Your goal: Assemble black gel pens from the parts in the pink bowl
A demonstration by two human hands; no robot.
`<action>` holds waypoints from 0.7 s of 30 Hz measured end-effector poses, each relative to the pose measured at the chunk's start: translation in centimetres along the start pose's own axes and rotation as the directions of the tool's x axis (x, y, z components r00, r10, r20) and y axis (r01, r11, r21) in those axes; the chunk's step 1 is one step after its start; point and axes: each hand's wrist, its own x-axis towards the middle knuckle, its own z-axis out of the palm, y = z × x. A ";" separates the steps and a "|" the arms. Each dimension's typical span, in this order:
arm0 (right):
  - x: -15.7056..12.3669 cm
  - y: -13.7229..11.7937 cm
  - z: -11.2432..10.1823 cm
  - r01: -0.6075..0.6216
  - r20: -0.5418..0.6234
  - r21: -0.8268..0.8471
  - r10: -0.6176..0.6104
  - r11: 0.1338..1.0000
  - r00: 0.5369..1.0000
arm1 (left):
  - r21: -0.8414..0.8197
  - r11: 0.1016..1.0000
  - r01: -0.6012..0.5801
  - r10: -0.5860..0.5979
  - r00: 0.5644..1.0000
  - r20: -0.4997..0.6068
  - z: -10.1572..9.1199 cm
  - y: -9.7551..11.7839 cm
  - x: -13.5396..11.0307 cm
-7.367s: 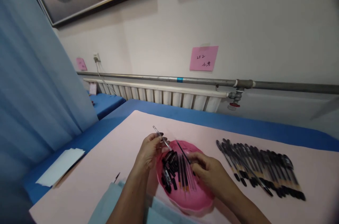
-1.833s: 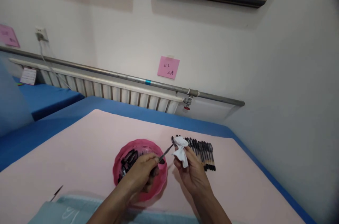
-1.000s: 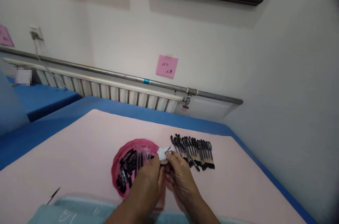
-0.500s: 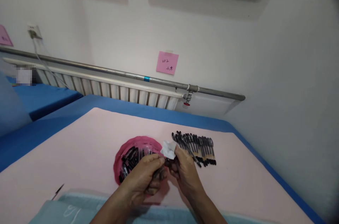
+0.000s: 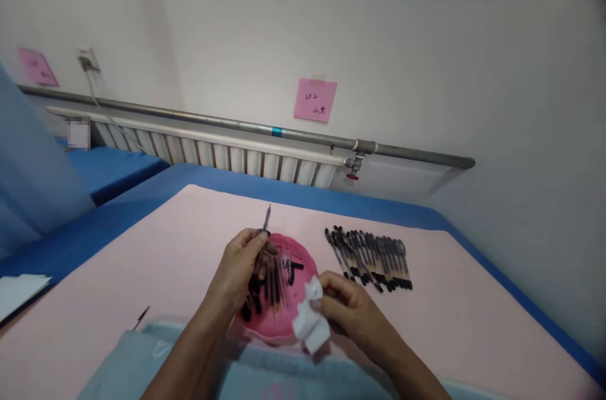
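My left hand (image 5: 243,261) is closed on a thin pen part (image 5: 267,219) whose tip points up, held over the pink bowl (image 5: 296,318). The bowl holds several black caps and pen refills (image 5: 269,280). My right hand (image 5: 348,311) is closed on a crumpled white tissue (image 5: 310,323) just right of the bowl's near rim. A row of several black pens (image 5: 369,252) lies on the pink mat (image 5: 165,261) to the right of the bowl.
A light blue cloth (image 5: 142,362) lies at the mat's near edge, with a small dark piece (image 5: 141,318) beside it. White paper (image 5: 19,289) sits on the blue table at left. A radiator (image 5: 213,157) and pipe run along the wall behind.
My hands have come apart: the left lifted the pen part up and left over the bowl, the right dropped toward me with the tissue. The camera view shifted slightly left.
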 end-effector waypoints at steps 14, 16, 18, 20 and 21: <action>0.6 -0.2 -0.6 0.114 -0.149 -0.336 -0.172 0.935 0.974 | -0.340 0.936 0.088 -0.125 0.988 -0.087 -2.1 0.8 1.7; 0.8 0.0 -0.9 0.144 -0.215 -0.380 -0.239 0.914 0.947 | -0.357 0.930 0.090 -0.133 0.986 -0.099 -2.3 0.8 1.8; 1.2 0.1 -1.0 0.191 -0.221 -0.489 -0.332 0.851 0.917 | -0.364 0.928 0.082 -0.136 0.983 -0.125 -2.5 0.8 2.0; 1.9 0.1 -0.8 0.247 -0.131 -0.648 -0.425 0.721 0.896 | -0.360 0.930 0.080 -0.135 0.982 -0.130 -2.5 0.7 2.1; 2.4 0.0 -0.6 0.275 -0.055 -0.736 -0.460 0.618 0.886 | -0.357 0.931 0.081 -0.132 0.984 -0.122 -2.6 0.6 2.1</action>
